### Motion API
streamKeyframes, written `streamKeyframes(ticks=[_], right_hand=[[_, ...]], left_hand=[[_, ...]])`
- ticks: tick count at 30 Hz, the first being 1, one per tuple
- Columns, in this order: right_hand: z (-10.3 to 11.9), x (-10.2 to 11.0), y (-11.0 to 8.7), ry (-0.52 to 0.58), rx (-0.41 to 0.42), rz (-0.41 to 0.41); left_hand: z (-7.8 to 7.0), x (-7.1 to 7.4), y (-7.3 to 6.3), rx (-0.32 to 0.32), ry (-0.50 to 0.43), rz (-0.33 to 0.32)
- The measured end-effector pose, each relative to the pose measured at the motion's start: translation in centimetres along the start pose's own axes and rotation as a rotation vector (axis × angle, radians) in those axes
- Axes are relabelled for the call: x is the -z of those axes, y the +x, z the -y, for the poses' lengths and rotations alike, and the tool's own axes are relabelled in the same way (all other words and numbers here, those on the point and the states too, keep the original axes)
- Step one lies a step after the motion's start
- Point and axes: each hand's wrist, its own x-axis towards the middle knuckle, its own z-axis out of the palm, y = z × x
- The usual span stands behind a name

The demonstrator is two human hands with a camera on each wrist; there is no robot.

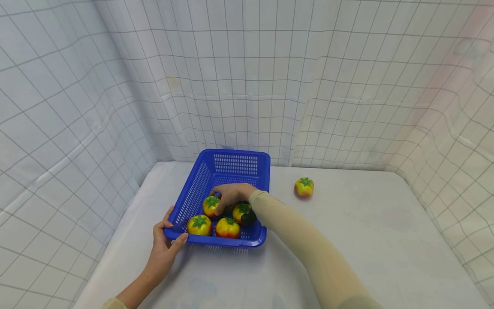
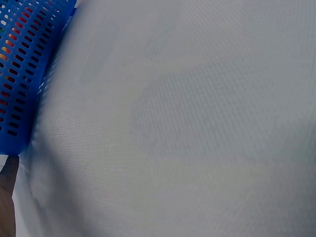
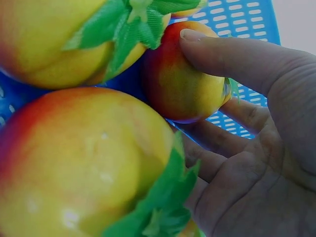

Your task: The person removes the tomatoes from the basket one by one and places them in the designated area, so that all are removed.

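A blue plastic basket point(image 1: 268, 171) stands on the table with several yellow-red artificial persimmons inside, each with green leaves on top. My right hand point(image 1: 233, 194) reaches into it and holds one persimmon point(image 3: 185, 84), thumb on one side and fingers around the other. Close by in the basket lie a front-left persimmon point(image 1: 199, 225), a front-middle persimmon point(image 1: 227, 228) and another partly shaded by my arm. My left hand point(image 1: 164, 249) grips the basket's near left corner, thumb on the front rim and fingers at the left side. Only a fingertip of it shows in the left wrist view.
A single persimmon point(image 1: 304, 187) sits on the white table point(image 1: 366, 223) to the right of the basket. White grid-patterned curtains point(image 1: 278, 86) hang behind the table and along both sides.
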Motion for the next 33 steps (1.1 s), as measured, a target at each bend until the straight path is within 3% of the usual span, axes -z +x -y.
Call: streamKeyframes(ticks=[11,17,33], right_hand=[[0.5,1.6,-2.2,0.082,0.100,-0.010],[-0.2,2.8,-3.0,0.189,0.170,0.014],[-3.9,7.4,-9.0,0.133,0.228,-0.088]], left_hand=[[0.2,0.1,0.0,-0.022,-0.023,-0.001],[0.3,0.1,0.1,-0.033,-0.049,-0.002],[0.4,0.0,0.1,-0.039,-0.032,-0.002]])
